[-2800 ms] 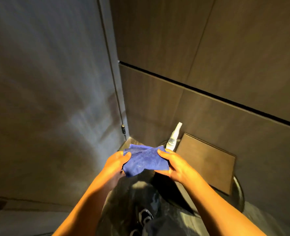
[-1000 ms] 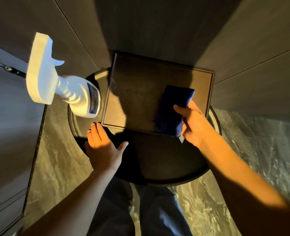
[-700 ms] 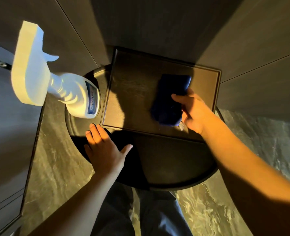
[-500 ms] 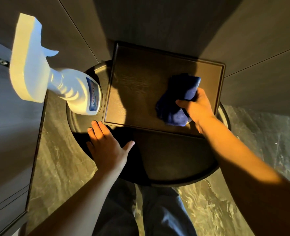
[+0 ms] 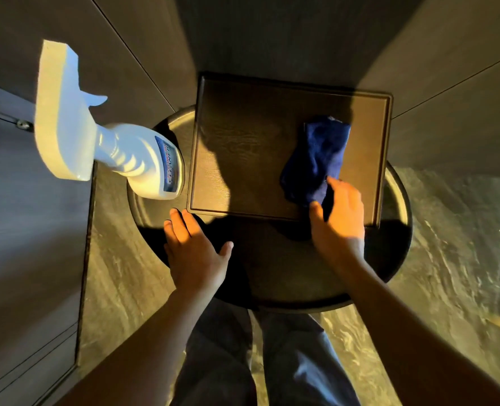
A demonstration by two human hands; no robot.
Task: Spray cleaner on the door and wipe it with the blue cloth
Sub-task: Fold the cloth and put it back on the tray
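The cloth (image 5: 316,159) lies on the tray (image 5: 243,142) near the desk's (image 5: 287,273) right edge; both hands, left (image 5: 196,253) and right (image 5: 338,218), are released. The bottle (image 5: 143,168), at the left edge, could tip if bumped.

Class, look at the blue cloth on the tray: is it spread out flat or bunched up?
Bunched up. The blue cloth lies crumpled in folds on the brown tray, covering only a small patch, with the right hand at its near end.
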